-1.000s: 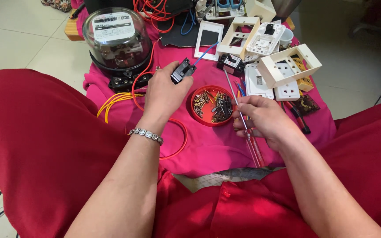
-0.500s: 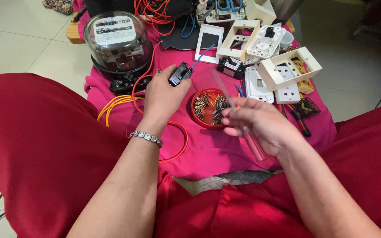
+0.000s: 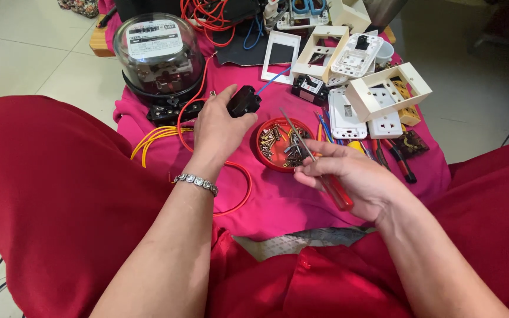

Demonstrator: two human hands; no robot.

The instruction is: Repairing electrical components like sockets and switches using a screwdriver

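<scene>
Left hand (image 3: 216, 132): fingers closed on a small black switch (image 3: 243, 101), held just above the pink cloth (image 3: 278, 200), a blue wire (image 3: 273, 80) trailing from it.
Right hand (image 3: 357, 176): fingers wrapped round a red-handled screwdriver (image 3: 316, 168). A second ago the shaft stood steeper; now it lies lower, tip over the red dish (image 3: 278, 144) of screws, pointing toward the switch. Judged: tool being lined up to the switch.
Nearby: orange wire (image 3: 240, 176), glass-domed meter (image 3: 157, 56), white socket plates (image 3: 354, 112), beige box (image 3: 390, 91).
</scene>
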